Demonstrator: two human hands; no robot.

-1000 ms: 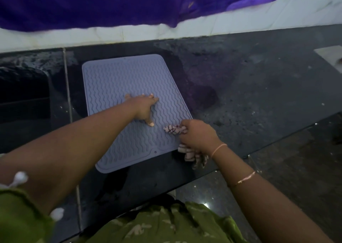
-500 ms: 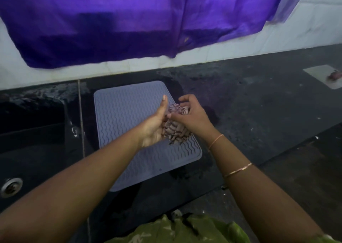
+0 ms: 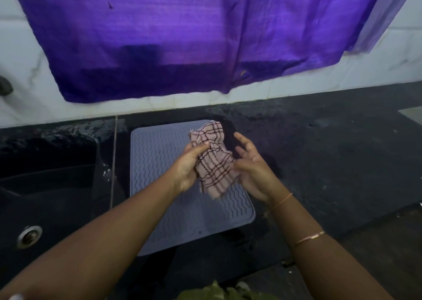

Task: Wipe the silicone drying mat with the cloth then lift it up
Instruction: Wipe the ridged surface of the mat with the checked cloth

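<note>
Right now your left hand (image 3: 188,169) holds the checked cloth (image 3: 214,165) up in the air above the silicone drying mat (image 3: 153,162). Its fingers curl behind the bunched fabric and the thumb presses down over the front, pinching the cloth. The upper end of the cloth stands up above that thumb, and the lower end hangs loose towards the mat.

Your right hand (image 3: 253,171) sits just beside the cloth on its right. Its fingers are spread and gently curved, gripping nothing, and the thumb side touches the cloth's edge. A thin thread band (image 3: 283,200) and a gold bangle (image 3: 308,238) circle that forearm.

The mat is grey with wavy ridges and lies flat on the dark desk (image 3: 331,162). Its near corner is close to the front edge, and your hands and forearms hide part of its middle. Neither hand touches it.

To the left of the mat a dark sink (image 3: 57,185) is set into the desk, with a metal drain (image 3: 29,235) showing. Behind, a purple fabric (image 3: 159,37) hangs over the white wall (image 3: 365,71). A bit of green garment (image 3: 217,293) shows at the bottom edge.
</note>
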